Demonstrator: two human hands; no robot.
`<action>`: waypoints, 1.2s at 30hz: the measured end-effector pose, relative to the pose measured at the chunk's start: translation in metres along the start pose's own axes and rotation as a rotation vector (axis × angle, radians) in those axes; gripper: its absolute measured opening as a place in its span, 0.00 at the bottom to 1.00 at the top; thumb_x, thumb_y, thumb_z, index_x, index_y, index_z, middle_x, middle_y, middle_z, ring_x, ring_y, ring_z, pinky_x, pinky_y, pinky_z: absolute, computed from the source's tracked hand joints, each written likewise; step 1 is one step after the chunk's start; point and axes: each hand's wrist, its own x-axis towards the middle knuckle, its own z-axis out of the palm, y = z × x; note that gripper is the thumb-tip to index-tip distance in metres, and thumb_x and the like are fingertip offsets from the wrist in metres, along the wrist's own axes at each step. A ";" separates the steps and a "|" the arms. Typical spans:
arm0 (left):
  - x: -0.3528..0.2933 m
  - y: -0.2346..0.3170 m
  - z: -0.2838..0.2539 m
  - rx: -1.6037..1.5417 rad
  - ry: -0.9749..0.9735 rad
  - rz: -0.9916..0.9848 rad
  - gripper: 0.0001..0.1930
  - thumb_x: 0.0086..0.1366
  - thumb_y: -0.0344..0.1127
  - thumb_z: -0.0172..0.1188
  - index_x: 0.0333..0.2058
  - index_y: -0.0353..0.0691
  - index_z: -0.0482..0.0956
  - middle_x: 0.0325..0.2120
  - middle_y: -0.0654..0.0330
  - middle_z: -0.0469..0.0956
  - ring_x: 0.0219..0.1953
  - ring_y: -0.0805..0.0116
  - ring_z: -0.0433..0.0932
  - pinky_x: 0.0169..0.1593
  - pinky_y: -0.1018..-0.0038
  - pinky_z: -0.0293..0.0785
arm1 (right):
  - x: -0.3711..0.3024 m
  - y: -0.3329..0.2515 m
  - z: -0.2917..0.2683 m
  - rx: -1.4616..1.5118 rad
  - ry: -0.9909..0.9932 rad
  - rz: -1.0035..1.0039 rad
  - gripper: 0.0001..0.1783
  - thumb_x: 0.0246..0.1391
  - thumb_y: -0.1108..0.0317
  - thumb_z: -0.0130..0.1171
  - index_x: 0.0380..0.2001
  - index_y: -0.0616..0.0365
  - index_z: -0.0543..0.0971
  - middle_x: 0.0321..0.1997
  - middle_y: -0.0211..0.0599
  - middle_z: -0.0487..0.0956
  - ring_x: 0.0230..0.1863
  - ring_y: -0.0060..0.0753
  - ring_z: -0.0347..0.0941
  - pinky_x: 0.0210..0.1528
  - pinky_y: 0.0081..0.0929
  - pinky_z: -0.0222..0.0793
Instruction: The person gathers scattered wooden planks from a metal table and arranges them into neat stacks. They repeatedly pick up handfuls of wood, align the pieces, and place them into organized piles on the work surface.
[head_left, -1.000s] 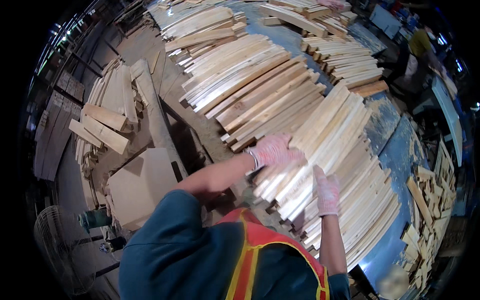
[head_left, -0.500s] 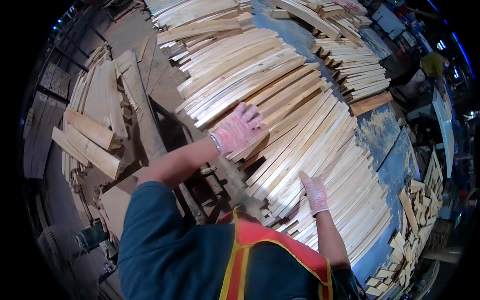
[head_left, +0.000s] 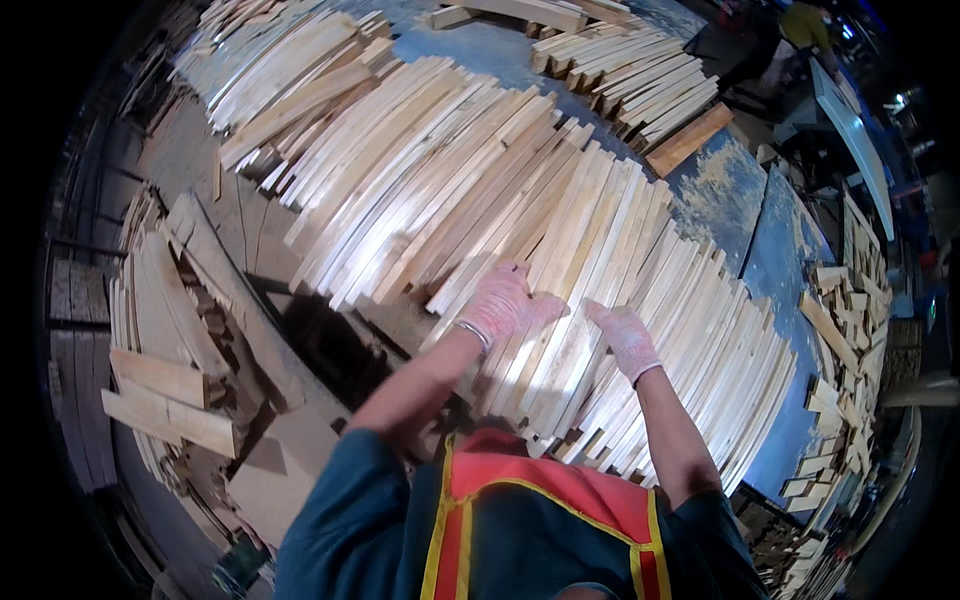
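wood strips [head_left: 568, 352]: side by side between the hands, long axis near left to far right
left hand [head_left: 505, 303]: over the strips' left side, thumb spread, fingers open
right hand [head_left: 625, 340]: at their right, fingertips pointing left, grip cannot be told

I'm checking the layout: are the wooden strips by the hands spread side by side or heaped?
Spread side by side: the wooden strips lie roughly parallel in a broad row, long edges visible one beside another.
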 end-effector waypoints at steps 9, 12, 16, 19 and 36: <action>-0.003 0.005 -0.104 0.367 0.207 0.013 0.44 0.57 0.61 0.67 0.64 0.35 0.71 0.52 0.43 0.79 0.57 0.45 0.77 0.63 0.53 0.71 | 0.031 -0.063 0.075 -0.257 -0.179 -0.268 0.37 0.58 0.34 0.62 0.39 0.65 0.84 0.38 0.46 0.85 0.37 0.39 0.79 0.44 0.42 0.75; -0.013 -0.024 -0.071 0.689 0.381 0.100 0.43 0.62 0.63 0.63 0.66 0.37 0.69 0.61 0.43 0.74 0.62 0.44 0.73 0.67 0.47 0.65 | 0.023 -0.083 0.070 -0.186 -0.208 -0.074 0.31 0.59 0.46 0.65 0.53 0.63 0.78 0.36 0.44 0.83 0.38 0.36 0.78 0.47 0.36 0.77; -0.023 -0.041 -0.054 0.712 0.349 0.033 0.44 0.66 0.65 0.58 0.70 0.38 0.67 0.70 0.41 0.64 0.72 0.43 0.64 0.74 0.47 0.55 | 0.003 0.000 -0.022 0.167 -0.398 -0.248 0.46 0.60 0.53 0.67 0.75 0.62 0.62 0.53 0.39 0.84 0.48 0.29 0.79 0.48 0.28 0.79; -0.037 0.000 -0.034 0.865 0.682 0.073 0.40 0.68 0.61 0.59 0.68 0.37 0.69 0.68 0.40 0.67 0.70 0.43 0.66 0.72 0.49 0.61 | -0.024 0.115 -0.137 0.360 0.002 -0.507 0.31 0.63 0.62 0.64 0.65 0.67 0.73 0.54 0.39 0.84 0.50 0.26 0.79 0.53 0.28 0.79; -0.239 0.208 0.363 -1.565 0.051 -0.895 0.32 0.72 0.66 0.52 0.60 0.47 0.75 0.47 0.60 0.79 0.47 0.58 0.78 0.58 0.57 0.76 | -0.166 0.461 -0.397 0.320 0.283 -0.035 0.55 0.56 0.44 0.71 0.73 0.71 0.59 0.67 0.62 0.74 0.68 0.50 0.72 0.69 0.35 0.66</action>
